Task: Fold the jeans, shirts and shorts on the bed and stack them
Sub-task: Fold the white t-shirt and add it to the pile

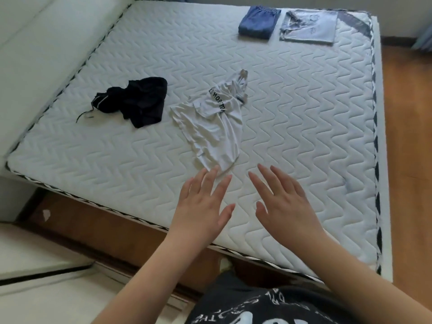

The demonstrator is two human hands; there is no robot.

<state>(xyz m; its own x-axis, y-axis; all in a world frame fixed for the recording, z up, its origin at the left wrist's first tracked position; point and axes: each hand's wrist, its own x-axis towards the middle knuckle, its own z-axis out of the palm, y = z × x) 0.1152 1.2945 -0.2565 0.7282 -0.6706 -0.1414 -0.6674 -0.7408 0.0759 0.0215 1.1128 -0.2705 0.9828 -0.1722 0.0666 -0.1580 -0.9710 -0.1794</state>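
Head view, near to far. My left hand (pixel 203 202) and right hand (pixel 284 202) hang over the near part of the bed (pixel 304 118), both spread wide with straight fingers, holding nothing. Left fingertips (pixel 215 168) overlap the near hem of the white shirt (pixel 214 127); I can't tell if they touch it or hover above. Right hand is just beside that hem, over bare mattress.

White shirt lies crumpled mid-bed, lettering up, collar end pointing far. Black shorts (pixel 138 101) sit bunched just left of it, apart from it, drawstring trailing toward the left edge. At the far end, folded blue jeans (pixel 258 22) and a folded light blue shirt (pixel 308 25) lie side by side, not stacked.

Risks as I judge them: the shirt is thin and twisted, so grabbing only the hem likely drags the whole bunch toward me instead of spreading it, and folds get trapped inside. A one-sided pull skews it. The mattress quilting looks grippy, so smoothing may ruck the fabric. Wide sweeps left could snag the shorts' drawstring. The far pieces sit close to the bed's far edge; reaching across to stack could nudge them off or undo their folds.
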